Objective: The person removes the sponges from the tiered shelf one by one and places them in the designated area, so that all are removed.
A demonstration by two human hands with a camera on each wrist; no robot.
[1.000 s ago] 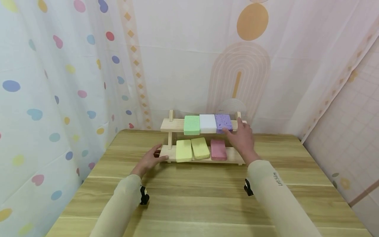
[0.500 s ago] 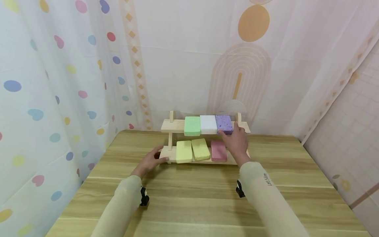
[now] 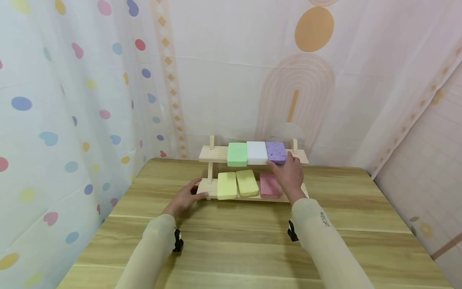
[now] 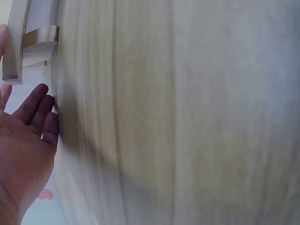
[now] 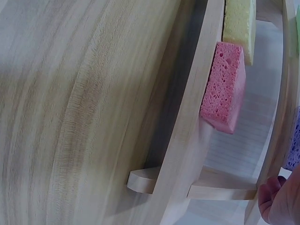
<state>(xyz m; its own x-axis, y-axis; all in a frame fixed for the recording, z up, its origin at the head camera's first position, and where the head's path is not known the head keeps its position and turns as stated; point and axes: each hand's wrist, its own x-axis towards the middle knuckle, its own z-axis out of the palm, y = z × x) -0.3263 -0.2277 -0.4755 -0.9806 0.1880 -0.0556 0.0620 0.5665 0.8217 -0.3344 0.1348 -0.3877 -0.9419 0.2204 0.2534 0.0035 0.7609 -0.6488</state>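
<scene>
A two-tier wooden rack (image 3: 206, 188) stands at the back of the table. Its upper shelf carries a green sponge (image 3: 237, 154), a white sponge (image 3: 256, 152) and a purple sponge (image 3: 276, 151), side by side. My right hand (image 3: 290, 174) grips the purple sponge, thumb at its front and index finger on its right side; other fingers curl under in the right wrist view. Two yellow sponges (image 3: 227, 185) and a pink sponge (image 5: 222, 86) lie on the lower shelf. My left hand (image 3: 185, 196) holds that shelf's left end between thumb and index finger, other fingers extended.
The wooden table (image 3: 231, 245) spreads out in front of the rack. A patterned curtain (image 3: 231, 80) hangs right behind it and along the left side. On the lower shelf, a gap separates the tilted yellow sponge from the pink one.
My right hand has moved left and drawn its index finger back from the rack's right post to the purple sponge's side. The left hand stays at the lower shelf's end.
</scene>
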